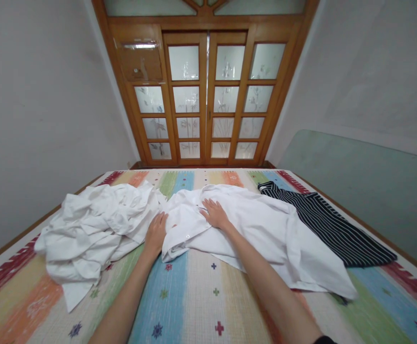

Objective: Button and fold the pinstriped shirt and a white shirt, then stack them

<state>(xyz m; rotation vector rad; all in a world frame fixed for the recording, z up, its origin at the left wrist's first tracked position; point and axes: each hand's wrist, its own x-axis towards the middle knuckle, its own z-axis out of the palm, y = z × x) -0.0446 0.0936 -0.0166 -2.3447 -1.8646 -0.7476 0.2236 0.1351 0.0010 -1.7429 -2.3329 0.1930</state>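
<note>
A white shirt (254,224) lies spread across the middle of the bed, its cloth loosely wrinkled. My right hand (214,213) rests flat on its left part, fingers spread. At the shirt's left edge is my left hand (156,233), fingers stretched out and touching the cloth; it holds nothing that I can see. Just left of that hand, a rumpled heap of white cloth (93,229) sits beside the shirt. A black garment with white stripes (330,227) lies flat to the right, partly covered by the shirt.
The bed has a colourful striped sheet (201,296). A pale green headboard or panel (366,186) stands along the right wall. Beyond the bed's far edge are wooden doors (206,95) with patterned glass panes. A plain wall (43,95) rises on the left.
</note>
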